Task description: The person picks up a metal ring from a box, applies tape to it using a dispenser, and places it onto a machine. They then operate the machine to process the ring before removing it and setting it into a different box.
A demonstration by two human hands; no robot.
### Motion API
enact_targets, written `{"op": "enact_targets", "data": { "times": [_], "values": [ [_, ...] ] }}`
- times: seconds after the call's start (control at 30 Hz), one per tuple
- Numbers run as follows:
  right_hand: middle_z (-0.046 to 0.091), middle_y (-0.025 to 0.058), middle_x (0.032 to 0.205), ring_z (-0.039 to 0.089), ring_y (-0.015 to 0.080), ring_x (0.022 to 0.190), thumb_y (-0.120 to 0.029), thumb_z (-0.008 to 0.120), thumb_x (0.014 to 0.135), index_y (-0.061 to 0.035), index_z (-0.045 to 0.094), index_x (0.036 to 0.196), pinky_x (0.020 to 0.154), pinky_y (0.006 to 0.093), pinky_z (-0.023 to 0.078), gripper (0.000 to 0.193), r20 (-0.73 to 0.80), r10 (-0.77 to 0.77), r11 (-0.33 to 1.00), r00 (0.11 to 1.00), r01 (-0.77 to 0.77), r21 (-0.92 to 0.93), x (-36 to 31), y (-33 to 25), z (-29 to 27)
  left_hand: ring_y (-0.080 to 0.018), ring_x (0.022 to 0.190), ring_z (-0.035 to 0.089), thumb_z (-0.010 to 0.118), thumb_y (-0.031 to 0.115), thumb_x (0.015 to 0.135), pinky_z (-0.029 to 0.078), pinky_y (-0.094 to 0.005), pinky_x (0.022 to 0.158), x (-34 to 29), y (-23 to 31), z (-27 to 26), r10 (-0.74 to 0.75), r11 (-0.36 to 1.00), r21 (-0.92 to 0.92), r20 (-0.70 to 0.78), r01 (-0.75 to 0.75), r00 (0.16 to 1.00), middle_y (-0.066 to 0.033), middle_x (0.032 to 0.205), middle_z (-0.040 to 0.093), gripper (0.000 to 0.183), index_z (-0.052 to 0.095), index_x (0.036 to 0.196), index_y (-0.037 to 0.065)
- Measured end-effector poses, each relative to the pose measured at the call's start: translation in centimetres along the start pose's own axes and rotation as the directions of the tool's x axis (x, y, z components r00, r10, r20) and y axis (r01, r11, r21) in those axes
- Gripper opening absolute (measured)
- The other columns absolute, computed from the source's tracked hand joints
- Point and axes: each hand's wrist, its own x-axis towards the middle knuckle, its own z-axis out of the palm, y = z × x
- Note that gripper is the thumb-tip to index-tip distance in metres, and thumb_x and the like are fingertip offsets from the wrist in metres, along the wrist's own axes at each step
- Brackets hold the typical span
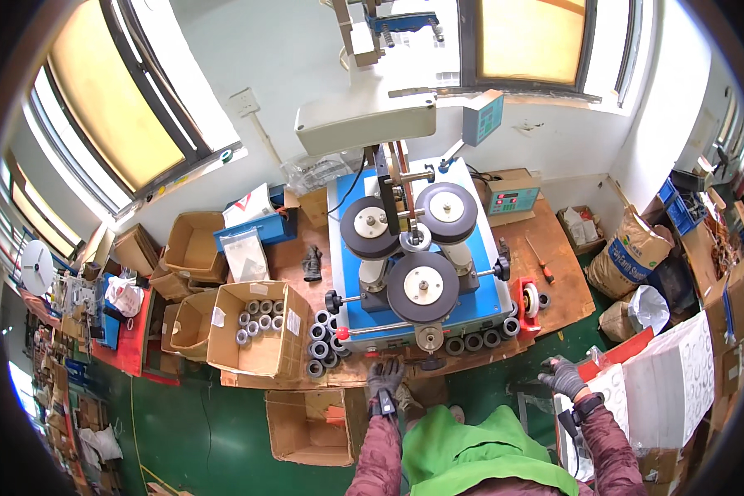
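Note:
My left hand [384, 377], in a grey glove, is at the front edge of the wooden table, its fingers stretched toward the machine and nothing visible in them. Off to the right of the table, my gloved right hand [564, 378] hovers beside a stack of white sheets with ring-shaped marks [668, 376]. Its fingers look loosely apart and hold nothing I can see. Ahead stands a bench machine with a blue top [336, 248] and three dark rollers, the nearest roller [405, 287] at its front. A pale ring [415, 237] sits between the rollers.
Grey rings [317, 350] pile left of the machine, and more rings [474, 341] line its front. A cardboard box [257, 351] holds several rings. Another box [306, 450] stands under the table edge. A red tape dispenser [525, 306] and a screwdriver [544, 266] lie right.

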Motion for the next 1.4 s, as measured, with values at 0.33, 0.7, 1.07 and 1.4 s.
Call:
{"op": "enact_targets", "data": {
  "times": [0.33,0.7,1.07,1.4],
  "values": [
    [0.064,0.0057,0.091,0.059,0.0131,0.081,-0.03,0.054,0.089,0.0002,0.059,0.104,0.075,0.0275,0.048,0.035,-0.058,-0.289,0.531,0.956,0.211,0.821,11.0,-16.1,-11.3,-0.0305,0.107,0.049,0.069,0.024,0.075,0.039,-0.0405,0.094,-14.6,5.9,10.3,0.543,0.158,0.454,0.702,-0.877,0.461,-0.0137,0.117,0.052,0.052,0.048,0.118,0.003],
    [0.061,0.0153,0.087,0.059,0.0275,0.079,-0.016,0.045,0.09,-0.0074,0.054,0.104,0.069,0.0357,0.046,0.019,-0.148,-0.685,0.71,0.713,0.699,0.081,21.1,-28.9,-9.2,-0.0314,0.061,0.06,0.064,0.041,0.076,0.046,-0.0438,0.056,-14.3,7.2,20.1,-0.451,-0.892,-0.296,0.603,-0.34,0.658,-0.0127,0.071,0.062,0.033,0.064,0.08,0.009],
    [0.065,0.0014,0.08,0.055,0.0071,0.061,-0.046,0.05,0.089,-0.0066,0.063,0.097,0.053,0.0249,0.046,0.042,0.083,-0.366,0.365,0.927,0.061,0.929,20.3,-29.3,-7.7,-0.0189,0.061,0.057,0.058,0.056,0.077,0.046,-0.0338,0.059,-17.9,5.1,12.1,-0.564,-0.715,0.611,-0.215,-0.34,0.797,-0.008,0.066,0.059,0.057,0.059,0.098,0.002],
    [0.063,0.0014,0.072,0.053,0.007,0.054,-0.042,0.049,0.09,-0.006,0.063,0.091,0.049,0.023,0.044,0.039,0.039,-0.349,0.302,0.936,0.073,0.95,18.9,-30.2,-7.9,-0.0258,0.102,0.055,0.058,0.013,0.083,0.047,-0.0375,0.09,-21.4,-4.8,27.8,-0.346,0.383,0.819,0.556,-0.427,0.756,-0.012,0.111,0.055,0.029,0.053,0.11,0.005]
  ]
}}
